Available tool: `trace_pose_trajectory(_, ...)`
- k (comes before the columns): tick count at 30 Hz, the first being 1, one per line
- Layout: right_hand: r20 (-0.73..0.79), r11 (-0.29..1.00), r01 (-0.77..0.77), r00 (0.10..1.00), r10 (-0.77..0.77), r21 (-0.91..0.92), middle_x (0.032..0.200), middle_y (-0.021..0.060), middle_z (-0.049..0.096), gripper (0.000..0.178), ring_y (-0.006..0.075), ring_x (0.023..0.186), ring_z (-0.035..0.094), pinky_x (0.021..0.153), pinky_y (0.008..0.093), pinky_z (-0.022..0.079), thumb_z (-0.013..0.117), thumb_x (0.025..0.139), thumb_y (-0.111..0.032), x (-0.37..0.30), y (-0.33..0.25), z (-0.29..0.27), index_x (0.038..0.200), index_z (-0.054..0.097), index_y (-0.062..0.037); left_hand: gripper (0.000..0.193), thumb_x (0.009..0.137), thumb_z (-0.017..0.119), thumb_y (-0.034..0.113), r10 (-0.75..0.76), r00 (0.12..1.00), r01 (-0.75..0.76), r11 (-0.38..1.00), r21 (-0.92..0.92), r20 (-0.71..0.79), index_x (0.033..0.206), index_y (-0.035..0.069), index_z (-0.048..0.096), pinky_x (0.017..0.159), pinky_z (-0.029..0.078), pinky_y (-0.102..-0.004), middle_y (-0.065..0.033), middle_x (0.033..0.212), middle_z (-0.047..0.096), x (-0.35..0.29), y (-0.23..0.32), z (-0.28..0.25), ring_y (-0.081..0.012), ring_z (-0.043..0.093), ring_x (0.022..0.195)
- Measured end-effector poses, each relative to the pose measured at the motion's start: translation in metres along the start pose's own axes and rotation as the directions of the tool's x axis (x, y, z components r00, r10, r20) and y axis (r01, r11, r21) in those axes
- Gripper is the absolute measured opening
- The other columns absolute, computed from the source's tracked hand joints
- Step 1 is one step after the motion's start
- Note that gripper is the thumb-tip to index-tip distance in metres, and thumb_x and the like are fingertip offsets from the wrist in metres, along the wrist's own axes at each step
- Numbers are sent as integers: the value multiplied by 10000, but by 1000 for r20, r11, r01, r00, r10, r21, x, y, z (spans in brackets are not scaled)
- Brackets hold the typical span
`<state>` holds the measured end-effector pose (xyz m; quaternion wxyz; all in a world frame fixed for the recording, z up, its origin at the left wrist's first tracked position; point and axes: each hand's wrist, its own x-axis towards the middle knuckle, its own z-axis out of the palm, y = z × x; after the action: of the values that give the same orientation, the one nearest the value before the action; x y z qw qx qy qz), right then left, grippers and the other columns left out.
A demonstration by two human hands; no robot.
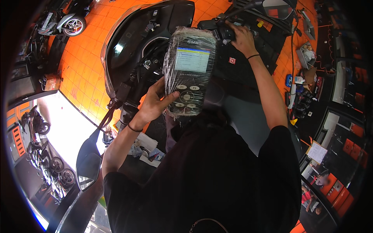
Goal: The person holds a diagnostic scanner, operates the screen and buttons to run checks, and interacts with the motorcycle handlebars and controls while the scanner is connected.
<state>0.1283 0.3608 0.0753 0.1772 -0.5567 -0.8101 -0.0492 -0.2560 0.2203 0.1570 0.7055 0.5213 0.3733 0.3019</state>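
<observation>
Left hand [154, 103] held dark tester [191, 79] in clear wrap, pinching its left edge: thumb in front by round buttons [187, 97], other fingers partly hidden behind. Tester was in middle of scene, above black scooter [132, 42], screen [192, 59] lit up. Right hand [244, 39] was far right, fingers bent over right handlebar [224, 32]; could not tell if tight or loose. Left mirror [88, 171] was near left, right mirror [278, 8] far right. Orange floor [83, 66] showed far left.
</observation>
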Motion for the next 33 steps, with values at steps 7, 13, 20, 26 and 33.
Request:
trace_pose_trajectory(7, -1, 999, -25, 1000, 25, 27, 1140, 110, 681, 969, 293, 1083, 625, 974, 410, 467, 840, 582, -55, -1, 0, 2, 1449, 449, -242, 559, 921, 677, 93, -5, 1000, 5, 1000, 10, -9, 1388, -70, 416, 1023, 443, -315, -117, 1268, 599, 0, 0, 0, -142, 554, 1157)
trace_pose_trajectory(13, -49, 1000, -10, 999, 11, 13, 1135, 111, 681, 975, 290, 1073, 629, 959, 405, 472, 847, 570, -50, -1, -1, 3, 1443, 454, -234, 555, 922, 675, 95, -14, 1000, 14, 1000, 11, -13, 1385, -71, 419, 1022, 443, -315, -117, 1266, 599, 0, 2, 1, -143, 554, 1157)
trace_pose_trajectory(20, -77, 999, -8, 997, 11, 35, 1132, 109, 683, 975, 292, 1053, 633, 941, 402, 476, 850, 549, -36, -2, 1, 7, 1429, 474, -222, 559, 921, 680, 100, -22, 1000, 22, 1000, -13, -3, 1386, -68, 420, 1023, 442, -314, -115, 1269, 598, 0, 3, 2, -138, 553, 1158)
trace_pose_trajectory(26, -99, 1000, -9, 995, 12, 26, 1133, 106, 685, 952, 300, 1032, 637, 929, 401, 475, 848, 548, -33, -3, 1, 9, 1414, 492, -209, 571, 917, 683, 97, -14, 1000, 14, 1000, 3, -6, 1391, -70, 411, 1024, 442, -317, -120, 1273, 596, 0, 1, 0, -144, 556, 1158)
trace_pose_trajectory(33, -120, 999, -12, 993, 16, 32, 1127, 100, 691, 931, 293, 1030, 638, 913, 402, 473, 842, 543, -27, -2, 0, 10, 1396, 513, -202, 583, 917, 682, 96, -23, 1000, 23, 1000, -3, -14, 1397, -75, 399, 1020, 452, -320, -129, 1273, 595, 0, 0, 0, -153, 560, 1158)
